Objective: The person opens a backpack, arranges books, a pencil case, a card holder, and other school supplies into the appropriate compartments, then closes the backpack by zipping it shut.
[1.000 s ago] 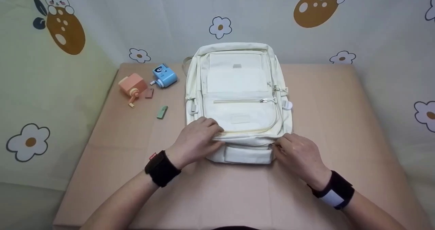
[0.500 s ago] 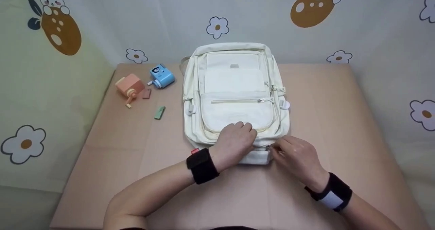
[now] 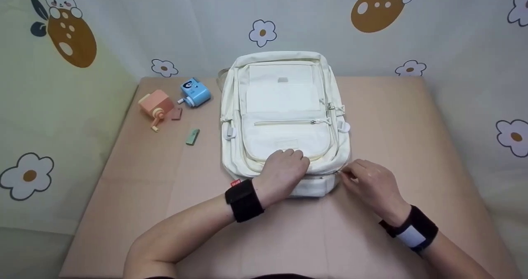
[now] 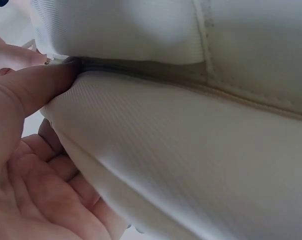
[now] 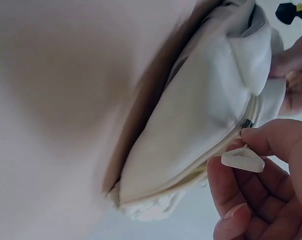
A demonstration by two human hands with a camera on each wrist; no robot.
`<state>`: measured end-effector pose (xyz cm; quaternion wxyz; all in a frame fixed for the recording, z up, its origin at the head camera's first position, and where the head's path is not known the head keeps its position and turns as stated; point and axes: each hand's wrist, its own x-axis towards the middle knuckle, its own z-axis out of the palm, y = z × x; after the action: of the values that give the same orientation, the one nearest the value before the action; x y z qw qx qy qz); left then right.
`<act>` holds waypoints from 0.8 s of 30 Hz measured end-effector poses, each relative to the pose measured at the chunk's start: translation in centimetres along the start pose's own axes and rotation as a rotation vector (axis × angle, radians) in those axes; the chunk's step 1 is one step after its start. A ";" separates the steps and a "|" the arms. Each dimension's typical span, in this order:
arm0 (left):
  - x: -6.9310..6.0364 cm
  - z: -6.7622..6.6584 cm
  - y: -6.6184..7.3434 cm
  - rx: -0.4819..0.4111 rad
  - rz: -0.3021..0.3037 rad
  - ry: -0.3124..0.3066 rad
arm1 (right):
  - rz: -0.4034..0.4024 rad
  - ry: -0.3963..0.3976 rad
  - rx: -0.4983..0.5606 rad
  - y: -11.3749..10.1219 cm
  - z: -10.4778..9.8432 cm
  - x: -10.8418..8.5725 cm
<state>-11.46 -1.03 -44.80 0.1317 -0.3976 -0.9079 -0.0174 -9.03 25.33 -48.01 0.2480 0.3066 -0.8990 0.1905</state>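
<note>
A cream backpack point(image 3: 284, 95) lies front side up, its bottom end toward me. My left hand point(image 3: 284, 174) grips the fabric at the middle of that lower end; in the left wrist view its thumb point(image 4: 43, 85) presses in along a zipper seam, with the other fingers curled below the fold. At the lower right corner, my right hand point(image 3: 375, 184) pinches the zipper pull. The right wrist view shows the pull's pale loop point(image 5: 242, 161) hanging by the fingers and the dark metal slider point(image 5: 247, 123) on the zipper track. My left hand covers part of this seam in the head view.
Left of the backpack stand an orange crank pencil sharpener point(image 3: 157, 102) and a blue one point(image 3: 195, 92). A small reddish block point(image 3: 176, 114) and a green block point(image 3: 192, 137) lie near them. Patterned cloth point(image 3: 222, 23) hangs behind the table point(image 3: 392, 118).
My left hand has shifted right, from the backpack's lower left to the middle of its bottom end. My right hand has lately moved slightly right, around the corner, with the zipper pull.
</note>
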 end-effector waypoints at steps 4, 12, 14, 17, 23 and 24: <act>0.0 0.1 0.0 -0.003 0.005 -0.006 | 0.095 -0.055 -0.023 1.7 -0.5 -0.4; 0.1 0.0 0.2 0.021 0.012 -0.035 | 0.238 -0.117 -0.065 4.7 -0.2 0.0; 0.1 0.0 0.2 0.030 0.019 -0.047 | 0.272 -0.129 -0.059 5.1 -0.1 0.1; 0.3 -0.2 0.2 0.030 0.028 -0.046 | 0.300 -0.140 -0.050 5.3 0.0 0.1; 1.5 -1.6 0.5 -0.013 0.020 -0.084 | 0.306 -0.148 -0.039 4.9 -0.3 0.3; 1.9 -1.8 0.7 -0.020 0.021 -0.104 | 0.305 -0.148 -0.040 4.9 -0.4 0.3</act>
<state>-11.81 0.59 -42.64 0.0807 -0.4089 -0.9090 -0.0045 -12.29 28.96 -48.44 0.1554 0.1746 -0.9545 0.1851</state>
